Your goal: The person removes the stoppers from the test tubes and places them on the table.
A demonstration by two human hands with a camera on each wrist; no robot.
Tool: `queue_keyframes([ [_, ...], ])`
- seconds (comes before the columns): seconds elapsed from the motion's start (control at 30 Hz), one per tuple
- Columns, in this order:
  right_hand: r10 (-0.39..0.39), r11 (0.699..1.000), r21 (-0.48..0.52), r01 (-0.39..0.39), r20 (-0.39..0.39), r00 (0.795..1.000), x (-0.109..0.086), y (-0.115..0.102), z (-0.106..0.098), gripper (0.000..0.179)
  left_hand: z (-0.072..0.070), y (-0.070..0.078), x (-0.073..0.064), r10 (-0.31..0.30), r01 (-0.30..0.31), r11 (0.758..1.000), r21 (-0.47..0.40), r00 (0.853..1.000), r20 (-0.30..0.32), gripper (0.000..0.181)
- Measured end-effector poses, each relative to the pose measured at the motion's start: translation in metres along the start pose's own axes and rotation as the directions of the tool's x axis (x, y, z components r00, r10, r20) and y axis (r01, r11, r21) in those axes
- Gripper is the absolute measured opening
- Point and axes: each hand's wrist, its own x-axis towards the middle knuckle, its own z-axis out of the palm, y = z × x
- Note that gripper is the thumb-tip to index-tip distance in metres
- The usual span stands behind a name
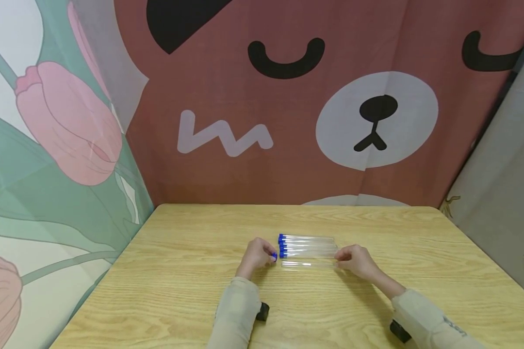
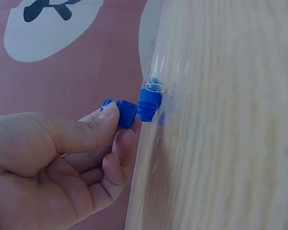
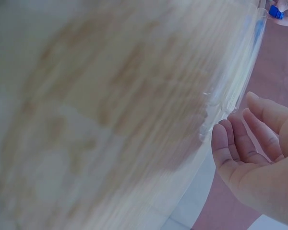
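My left hand (image 1: 257,254) pinches a small blue cap (image 2: 127,114) between thumb and fingers, just off the left end of the tubes. In the left wrist view, the mouth of a clear tube and another blue cap (image 2: 150,100) appear right beside it. On the table, a clear uncapped tube (image 1: 305,264) lies nearest me, parallel to a row of clear tubes with blue caps (image 1: 307,246) at their left ends. Around the right ends of the tubes is my right hand (image 1: 358,261); its fingers look loosely bent, the fingertips right at the tube ends (image 3: 226,108).
The wood-grain table (image 1: 179,291) extends on all sides of the tubes. Behind it hangs a curtain with a bear print (image 1: 227,179), with a flower-print curtain (image 1: 70,135) on the left. Dark wrist devices (image 1: 262,311) are strapped beneath both sleeves.
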Motion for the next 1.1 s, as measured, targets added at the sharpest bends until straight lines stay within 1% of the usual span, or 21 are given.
queue_keyframes([
  [0.23,0.012,1.000,-0.022,-0.013,-0.004,1.000,0.0001,0.0007,0.0016,0.009,0.0034,-0.0036,0.0013,-0.017,0.016,0.998,0.056,1.000,0.011,0.011],
  [0.43,0.015,1.000,-0.012,-0.015,0.004,1.000,-0.0017,0.0005,0.0021,0.009,0.0052,-0.0060,0.0011,-0.001,0.001,0.995,0.103,1.000,0.001,0.011],
  [0.57,0.012,1.000,-0.005,-0.012,0.009,1.000,-0.0023,0.0007,0.0021,0.009,0.0053,-0.0064,0.0011,0.003,-0.003,0.993,0.116,1.000,0.002,0.011],
  [0.8,0.018,1.000,0.000,-0.018,0.012,1.000,-0.0013,0.0012,0.0020,0.008,0.0054,-0.0083,0.0020,-0.028,0.026,0.994,0.108,0.999,0.020,0.012],
  [1.0,0.018,1.000,-0.008,-0.018,0.008,1.000,0.0013,0.0006,0.0012,0.007,0.0043,-0.0086,0.0024,-0.026,0.022,0.995,0.100,0.999,0.036,0.014],
  [1.1,0.013,1.000,-0.015,-0.012,0.010,1.000,0.0020,0.0005,0.0008,0.007,0.0027,-0.0068,0.0017,-0.050,0.046,0.996,0.076,0.997,0.054,0.016],
])
